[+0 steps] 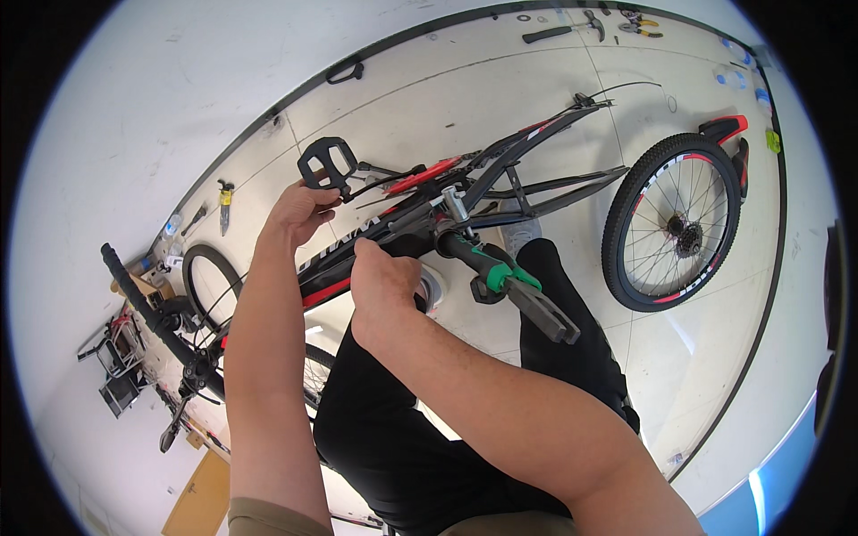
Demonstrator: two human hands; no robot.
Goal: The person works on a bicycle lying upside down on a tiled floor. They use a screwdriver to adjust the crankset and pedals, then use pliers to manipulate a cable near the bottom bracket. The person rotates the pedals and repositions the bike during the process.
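My left hand (304, 208) pinches a black platform pedal (327, 163) by its inner end, thumb and fingertips closed near the crank arm (380, 170). Whether the pedal's axle sits in the crank cannot be made out. A black and red bicycle frame (335, 268) lies across in front of me, its rear wheel off. Against the frame tube, my right hand (384, 284) is closed with its thumb up; what its fingers wrap is hidden. Just right of that hand, a green and black clamp-like tool (496, 268) with grey jaws sits by the frame's seat-tube area.
A loose rear wheel (675, 223) stands at right beside red and black mudguards (728, 134). On the floor farther off are a hammer (563, 31), pliers (639, 25), another pedal (345, 73) and a yellow-handled tool (225, 205). The handlebar (147, 304) juts out at left.
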